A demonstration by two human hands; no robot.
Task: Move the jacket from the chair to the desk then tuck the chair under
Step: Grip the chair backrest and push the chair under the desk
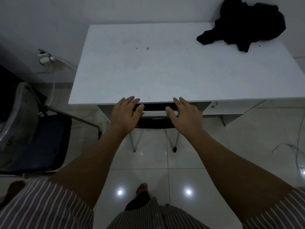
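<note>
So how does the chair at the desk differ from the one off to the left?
The black chair sits mostly tucked under the desk, both hands on its backrest; the blue chair stands apart in the open, untouched. The first has a black backrest, the second a blue seat. Both have metal frames.

White rectangular desk top point(148, 66): broad bare surface from left edge across the middle; the only obstruction is the crumpled black jacket point(244, 27) in the far right corner. Front edge is taken by the black-backed metal-legged chair point(155, 120) pushed under, with the left hand point(127, 111) and right hand point(184, 113) spread flat over its top rail. Left flank is crowded by a dark blue padded folding chair point(39, 139) near the desk corner; white tiled floor point(148, 162) behind the tucked chair is open, loose white cables point(295, 151) at right.
</note>
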